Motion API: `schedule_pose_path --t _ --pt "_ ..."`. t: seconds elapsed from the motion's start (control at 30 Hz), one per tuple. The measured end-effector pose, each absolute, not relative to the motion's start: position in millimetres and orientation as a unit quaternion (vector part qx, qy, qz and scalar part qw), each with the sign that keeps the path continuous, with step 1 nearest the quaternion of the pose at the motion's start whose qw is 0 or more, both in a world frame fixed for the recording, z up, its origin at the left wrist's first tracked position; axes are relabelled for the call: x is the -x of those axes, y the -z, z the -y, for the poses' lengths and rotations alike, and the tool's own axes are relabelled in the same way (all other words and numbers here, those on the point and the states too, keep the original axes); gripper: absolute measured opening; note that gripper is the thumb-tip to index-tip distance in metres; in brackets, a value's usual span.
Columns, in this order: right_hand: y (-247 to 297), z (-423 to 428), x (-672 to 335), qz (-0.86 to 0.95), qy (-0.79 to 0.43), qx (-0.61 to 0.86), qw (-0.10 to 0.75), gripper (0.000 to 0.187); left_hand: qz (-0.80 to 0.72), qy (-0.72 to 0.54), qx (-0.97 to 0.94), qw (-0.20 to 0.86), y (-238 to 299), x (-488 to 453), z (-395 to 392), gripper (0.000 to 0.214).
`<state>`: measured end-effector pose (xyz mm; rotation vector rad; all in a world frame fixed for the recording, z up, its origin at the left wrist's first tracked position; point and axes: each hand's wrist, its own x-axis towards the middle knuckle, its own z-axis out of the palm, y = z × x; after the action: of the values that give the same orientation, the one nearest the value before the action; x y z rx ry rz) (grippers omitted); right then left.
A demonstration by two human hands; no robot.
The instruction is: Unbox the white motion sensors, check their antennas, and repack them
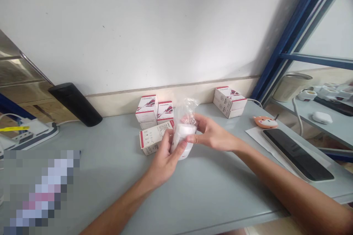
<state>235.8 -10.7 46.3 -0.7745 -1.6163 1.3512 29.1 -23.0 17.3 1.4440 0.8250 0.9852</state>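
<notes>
Head camera view: a person's left hand (pixel 164 159) and right hand (pixel 212 134) grip a white bottle (pixel 182 141) wrapped in a clear plastic bag (pixel 185 112), fingers (pixel 176 149) curled closely around it, over a grey desk (pixel 209 194). Bottle held near white-and-red cartons (pixel 154 137) toward the desk's far edge. Dark smartphone (pixel 298 154) lies on white paper (pixel 257 137) to the right.

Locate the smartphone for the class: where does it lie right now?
In the head view, the smartphone lies screen-up on a white sheet of paper at the right of the grey desk, just below the orange animal-shaped trinket.
</notes>
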Motion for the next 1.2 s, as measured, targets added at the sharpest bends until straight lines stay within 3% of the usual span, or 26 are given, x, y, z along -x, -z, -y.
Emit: schedule_pose_path --t 0.13,0.33,0.5,0.7,0.97,1.1,1.2 --pt "-52 9 -250 0.726 -0.453 0.353 0.379 0.047 -0.300 -0.418 -0.615 0.597 -9 -34 19 0.038" --pt "-52 5 -268 0.757 -0.443 0.365 0.314 0.056 -0.358 -0.365 -0.657 0.554 -4 -30 14 0.045" --pt "-45 1 -274 0.783 -0.438 0.365 0.249 0.058 -0.344 -0.373 -0.681 0.528 -11 -28 18 0.063" --pt "-48 4 -276 0.789 -0.419 0.368 0.258 0.055 -0.357 -0.441 -0.647 0.509 -12 -31 21 0.043" --pt "-49 2 -283 0.772 -0.443 0.353 0.289 0.029 -0.407 -0.405 -0.607 0.549 0 -34 24 0.058" --pt "-43 1 -283 0.770 -0.451 0.380 0.242 0.034 -0.420 -0.382 -0.633 0.526 3 -33 25 0.063" --pt "-39 1 -281 0.784 -0.441 0.378 0.219 0.050 -0.418 -0.371 -0.632 0.536 2 -33 24 0.074"
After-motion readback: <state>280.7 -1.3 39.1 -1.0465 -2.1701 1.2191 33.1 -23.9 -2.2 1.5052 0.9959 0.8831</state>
